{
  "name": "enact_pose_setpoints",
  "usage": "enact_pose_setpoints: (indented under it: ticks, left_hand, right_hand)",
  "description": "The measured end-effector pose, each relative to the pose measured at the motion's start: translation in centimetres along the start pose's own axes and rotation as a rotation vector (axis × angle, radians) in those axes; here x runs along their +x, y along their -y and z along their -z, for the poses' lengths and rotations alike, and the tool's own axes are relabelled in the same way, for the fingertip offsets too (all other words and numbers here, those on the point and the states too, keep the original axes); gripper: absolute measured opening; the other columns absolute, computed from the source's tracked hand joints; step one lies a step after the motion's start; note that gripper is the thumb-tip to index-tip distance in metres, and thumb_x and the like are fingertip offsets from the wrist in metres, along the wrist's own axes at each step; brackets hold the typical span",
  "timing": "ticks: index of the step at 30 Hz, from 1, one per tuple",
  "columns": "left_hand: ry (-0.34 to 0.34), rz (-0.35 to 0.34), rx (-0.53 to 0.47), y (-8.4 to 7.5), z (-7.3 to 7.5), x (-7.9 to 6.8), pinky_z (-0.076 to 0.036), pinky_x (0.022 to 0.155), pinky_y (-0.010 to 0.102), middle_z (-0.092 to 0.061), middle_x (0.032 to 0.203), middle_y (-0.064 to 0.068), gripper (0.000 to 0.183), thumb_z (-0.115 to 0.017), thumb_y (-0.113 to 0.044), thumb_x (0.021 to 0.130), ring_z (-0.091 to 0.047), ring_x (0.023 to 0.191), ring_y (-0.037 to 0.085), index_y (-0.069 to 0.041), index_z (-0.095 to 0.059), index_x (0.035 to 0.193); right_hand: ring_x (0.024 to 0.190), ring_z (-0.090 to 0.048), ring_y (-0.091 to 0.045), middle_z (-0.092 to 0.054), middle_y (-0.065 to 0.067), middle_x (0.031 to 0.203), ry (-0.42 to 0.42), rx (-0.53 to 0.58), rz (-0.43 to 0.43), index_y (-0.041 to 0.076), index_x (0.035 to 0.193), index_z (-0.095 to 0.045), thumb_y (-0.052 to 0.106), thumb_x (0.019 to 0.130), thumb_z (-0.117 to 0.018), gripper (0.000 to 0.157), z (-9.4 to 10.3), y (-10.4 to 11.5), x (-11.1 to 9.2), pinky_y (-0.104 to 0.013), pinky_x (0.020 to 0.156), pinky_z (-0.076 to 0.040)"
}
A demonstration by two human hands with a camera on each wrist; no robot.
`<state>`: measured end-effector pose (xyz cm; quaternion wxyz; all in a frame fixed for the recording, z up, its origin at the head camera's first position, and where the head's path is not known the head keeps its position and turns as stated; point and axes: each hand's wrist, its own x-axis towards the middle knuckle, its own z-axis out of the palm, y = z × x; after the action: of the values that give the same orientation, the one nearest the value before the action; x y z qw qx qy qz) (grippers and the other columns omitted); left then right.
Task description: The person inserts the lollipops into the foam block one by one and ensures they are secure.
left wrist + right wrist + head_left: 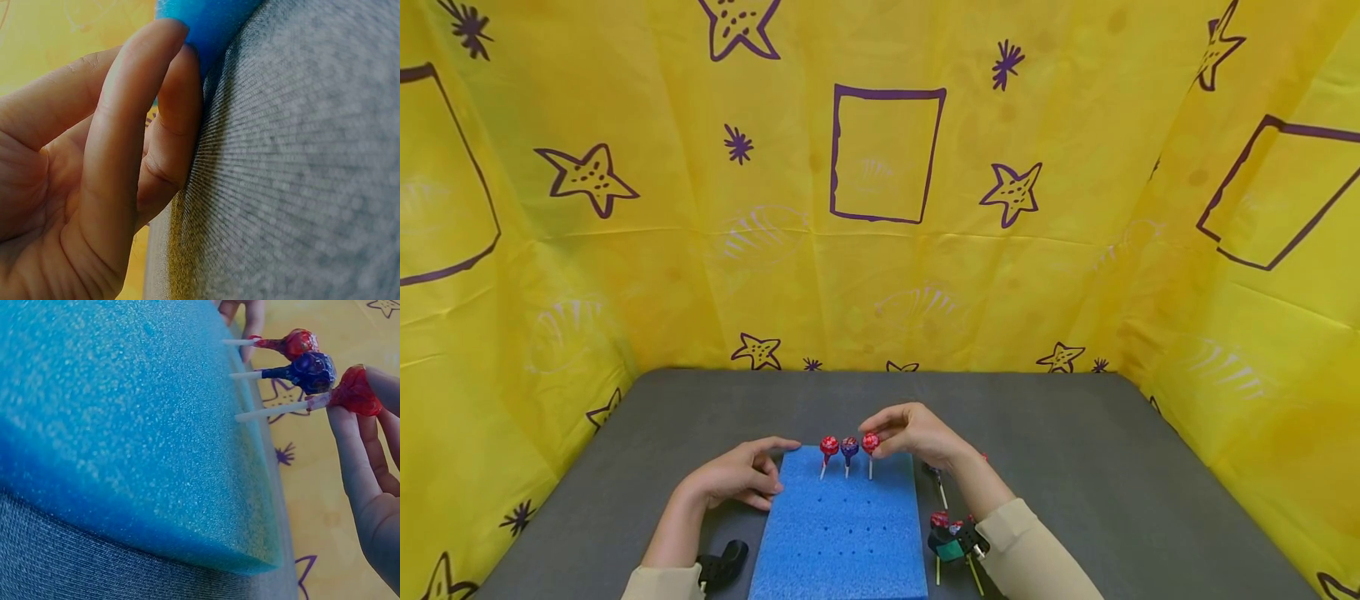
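A blue foam block (842, 575) with rows of small holes lies on the dark table. Along its far end stand two lollipops, a red one (829, 447) and a purple one (849, 448), their white sticks in the foam. To their right, my right hand (921, 435) pinches the wrapped head of another red lollipop (355, 394) between thumb and fingers; its stick stands nearly upright, the lower end at the foam. My left hand (737, 473) touches the block's far left corner and left side with its fingertips, the fingers slightly bent.
Right of the block, partly hidden by my right forearm and wrist strap, lie several more lollipops (939, 519). One with a white stick (942, 492) lies farther up. Yellow cloth (880, 292) with purple drawings encloses the table (1037, 417) at the back and sides.
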<state>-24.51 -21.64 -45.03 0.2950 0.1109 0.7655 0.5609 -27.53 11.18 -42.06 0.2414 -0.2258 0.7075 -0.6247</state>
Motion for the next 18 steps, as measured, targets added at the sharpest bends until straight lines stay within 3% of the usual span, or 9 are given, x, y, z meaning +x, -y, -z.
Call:
enact_pose_setpoints:
  ticks: [5, 11, 18]
  left_hand:
    - [0.001, -0.003, 0.0, 0.1, -0.01, 0.02, -0.062, 0.064, 0.03, -0.058, 0.085, 0.008, 0.068, -0.068, -0.006, 0.088, -0.064, 0.074, 0.016, -0.006, -0.038, 0.149]
    - [-0.005, 0.003, -0.001, 0.13, -0.02, 0.11, -0.062, 0.064, 0.03, -0.058, 0.085, 0.008, 0.069, -0.069, -0.007, 0.088, -0.064, 0.074, 0.016, -0.006, -0.038, 0.149]
    - [0.0, -0.003, -0.001, 0.13, -0.01, 0.02, -0.062, 0.064, 0.03, -0.058, 0.085, 0.008, 0.069, -0.069, -0.007, 0.088, -0.064, 0.074, 0.016, -0.006, -0.038, 0.15]
  right_hand:
    - [0.087, -0.072, -0.011, -0.075, -0.008, 0.106, 0.011, -0.01, -0.008, -0.012, 0.119, -0.064, -0.004, 0.081, -0.072, 0.04, 0.0, -0.22, -0.01, -0.03, 0.081, -0.062]
    - [0.089, -0.072, -0.012, -0.072, -0.018, 0.115, 0.016, -0.027, -0.027, -0.008, 0.116, -0.067, -0.004, 0.08, -0.073, 0.037, -0.03, -0.34, -0.06, -0.032, 0.083, -0.062]
    - [0.09, -0.072, -0.012, -0.074, -0.014, 0.113, 0.014, -0.07, -0.041, -0.003, 0.114, -0.07, -0.002, 0.08, -0.075, 0.035, -0.09, -0.31, -0.16, -0.032, 0.084, -0.061]
